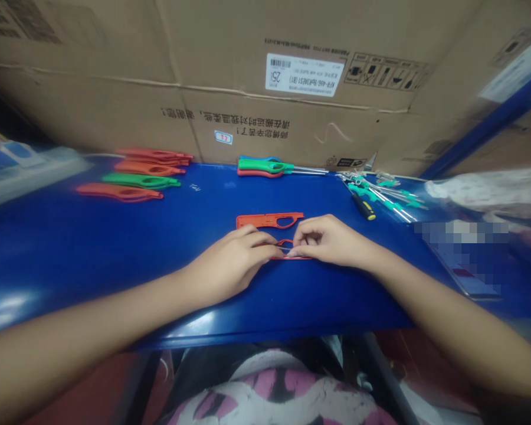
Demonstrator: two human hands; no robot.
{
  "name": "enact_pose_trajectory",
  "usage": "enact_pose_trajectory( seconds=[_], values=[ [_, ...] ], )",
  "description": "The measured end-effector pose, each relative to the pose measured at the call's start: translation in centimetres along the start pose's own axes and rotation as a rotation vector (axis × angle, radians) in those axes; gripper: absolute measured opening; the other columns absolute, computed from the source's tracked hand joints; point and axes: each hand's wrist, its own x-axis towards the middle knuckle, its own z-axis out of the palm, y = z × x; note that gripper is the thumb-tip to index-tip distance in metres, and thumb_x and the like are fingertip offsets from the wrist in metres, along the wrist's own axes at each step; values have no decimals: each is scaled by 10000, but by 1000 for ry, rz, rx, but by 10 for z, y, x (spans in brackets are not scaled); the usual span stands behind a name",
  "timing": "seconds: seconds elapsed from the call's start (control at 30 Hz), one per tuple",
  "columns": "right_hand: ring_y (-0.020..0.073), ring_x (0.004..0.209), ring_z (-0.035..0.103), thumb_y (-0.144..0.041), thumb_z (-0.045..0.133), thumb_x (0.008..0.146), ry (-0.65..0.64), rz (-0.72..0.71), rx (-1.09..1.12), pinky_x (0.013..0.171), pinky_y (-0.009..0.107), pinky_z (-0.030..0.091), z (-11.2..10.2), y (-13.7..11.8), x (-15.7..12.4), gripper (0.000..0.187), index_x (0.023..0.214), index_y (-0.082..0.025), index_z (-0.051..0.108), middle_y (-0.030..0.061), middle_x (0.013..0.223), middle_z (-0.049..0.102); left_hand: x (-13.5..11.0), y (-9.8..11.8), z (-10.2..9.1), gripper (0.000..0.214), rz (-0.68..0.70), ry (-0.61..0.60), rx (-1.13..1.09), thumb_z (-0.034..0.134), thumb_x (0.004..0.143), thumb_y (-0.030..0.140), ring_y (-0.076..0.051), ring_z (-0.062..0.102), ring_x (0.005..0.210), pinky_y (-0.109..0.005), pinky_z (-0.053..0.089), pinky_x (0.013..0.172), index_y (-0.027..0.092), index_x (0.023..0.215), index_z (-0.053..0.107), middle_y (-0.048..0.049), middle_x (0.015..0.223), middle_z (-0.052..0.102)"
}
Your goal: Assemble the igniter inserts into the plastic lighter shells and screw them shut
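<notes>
Both my hands rest on a blue table (115, 248) and meet over a flat orange plastic handle shell (287, 250). My left hand (232, 262) lies on its left part with fingers curled down on it. My right hand (330, 239) pinches its right part with fingertips pressed together. Just beyond my fingers lies a second orange handle shell (269, 221), flat and untouched.
Orange and green handle pieces (137, 175) lie in a group at the far left. A green and orange assembled tool (274, 167) lies by the cardboard box (248, 77). Metal blades with teal parts and a yellow-black screwdriver (363, 208) sit at the right.
</notes>
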Motion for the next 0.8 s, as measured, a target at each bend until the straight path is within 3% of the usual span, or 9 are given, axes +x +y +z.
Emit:
enact_pose_trajectory(
  seconds=[0.27, 0.57, 0.63, 0.7, 0.8],
  values=[
    [87, 553, 463, -377, 784, 754, 9, -6, -8, 526, 222, 364, -1, 0, 0, 246, 722, -157, 679, -26, 597, 558, 0, -1, 1, 319, -1, -16, 17, 454, 1017, 165, -245, 561, 1124, -418, 508, 965, 238, 1205, 700, -70, 1243, 663],
    [93, 556, 478, -415, 695, 855, 41, -93, -74, 531, 222, 371, -3, -3, -3, 265, 785, -159, 696, -5, 651, 605, 0, 0, -1, 301, -2, -11, 20, 459, 1019, 189, -239, 591, 1120, -410, 521, 957, 242, 1199, 695, -69, 1224, 674],
    [109, 576, 505, -413, 640, 896, 171, -134, -180, 560, 241, 382, -14, 0, -4, 280, 775, -167, 696, 18, 690, 642, 0, 0, -3, 293, 6, -10, 30, 466, 1017, 190, -234, 607, 1118, -401, 525, 954, 245, 1196, 691, -63, 1231, 675],
    [142, 632, 554, -405, 610, 911, 385, -118, -341, 614, 267, 400, -32, 10, -6, 280, 769, -178, 691, 45, 749, 685, 0, 0, -4, 279, 16, 5, 37, 474, 1016, 192, -227, 622, 1112, -388, 530, 947, 245, 1184, 691, -56, 1232, 680],
    [193, 657, 587, -392, 582, 909, 755, 118, -502, 657, 302, 417, -69, 34, -10, 265, 791, -186, 700, 68, 727, 685, 0, 0, -5, 242, 39, 44, 36, 495, 1009, 190, -212, 643, 1093, -365, 537, 937, 225, 1145, 691, -53, 1198, 700]
  ],
)
